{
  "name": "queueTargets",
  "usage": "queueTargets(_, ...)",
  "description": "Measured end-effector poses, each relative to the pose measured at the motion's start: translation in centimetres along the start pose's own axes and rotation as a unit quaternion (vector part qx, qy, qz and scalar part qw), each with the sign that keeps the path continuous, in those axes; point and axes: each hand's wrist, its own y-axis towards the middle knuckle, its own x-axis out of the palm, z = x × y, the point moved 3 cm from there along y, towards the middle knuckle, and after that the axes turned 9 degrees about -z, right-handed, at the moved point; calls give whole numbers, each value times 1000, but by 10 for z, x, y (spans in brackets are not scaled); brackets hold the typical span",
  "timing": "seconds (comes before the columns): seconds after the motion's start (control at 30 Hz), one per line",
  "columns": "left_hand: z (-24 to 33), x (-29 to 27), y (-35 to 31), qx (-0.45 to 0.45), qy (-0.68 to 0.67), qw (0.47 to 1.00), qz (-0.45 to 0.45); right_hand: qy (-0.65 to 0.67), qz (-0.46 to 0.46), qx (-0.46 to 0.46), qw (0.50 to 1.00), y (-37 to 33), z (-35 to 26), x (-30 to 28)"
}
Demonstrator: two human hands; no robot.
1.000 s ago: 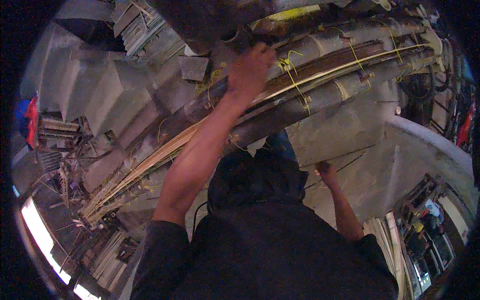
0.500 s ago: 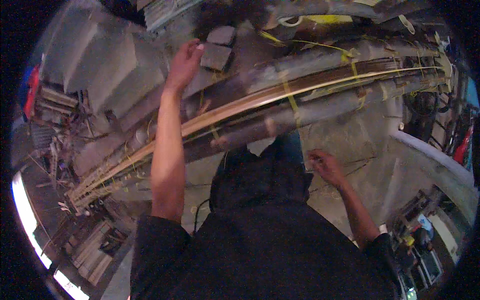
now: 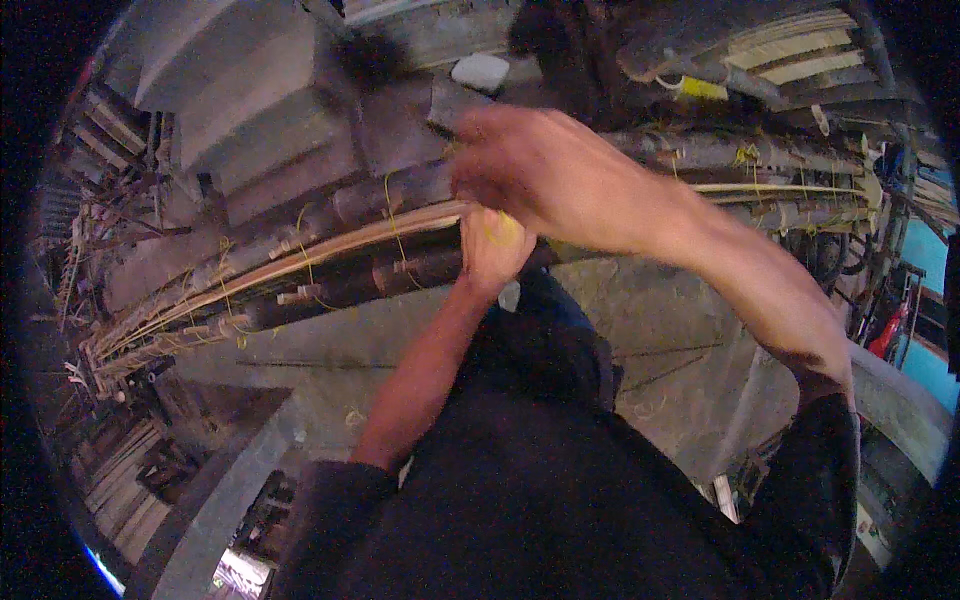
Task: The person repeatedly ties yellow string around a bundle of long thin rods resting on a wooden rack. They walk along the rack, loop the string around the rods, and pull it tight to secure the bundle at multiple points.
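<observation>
My left hand point(image 3: 495, 250) is closed in a fist at the long bundle of light-brown strands point(image 3: 400, 228), which runs into its grip. A bit of yellow shows at the fist, too small to name. Above it, my right hand point(image 3: 510, 165) reaches across from the right, smeared by motion, its fingers hidden or blurred. The strands lie lengthwise between two long dark poles point(image 3: 350, 285), which carry thin yellow ties point(image 3: 305, 257). Behind the right forearm, part of the bundle is hidden.
Beyond the poles sits a dark block point(image 3: 450, 105) with a pale rounded piece point(image 3: 480, 72) on it. Large grey sheet-like shapes point(image 3: 245, 75) stand at the far left. A white and yellow tube point(image 3: 695, 88) lies at the far right. Wooden slats point(image 3: 130, 480) are at the lower left.
My left hand has come back from the far side and closed on the strand bundle. My right hand has swung up from the near right to just above it. The view has shifted.
</observation>
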Motion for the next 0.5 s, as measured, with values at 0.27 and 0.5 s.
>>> queueTargets(0.27,-3,8,13,-58,22,994,-92,405,124,184,887,8,174,102)
queueTargets(0.5,5,-3,17,-119,-102,983,-93,173,-117,93,973,-107,30,217)
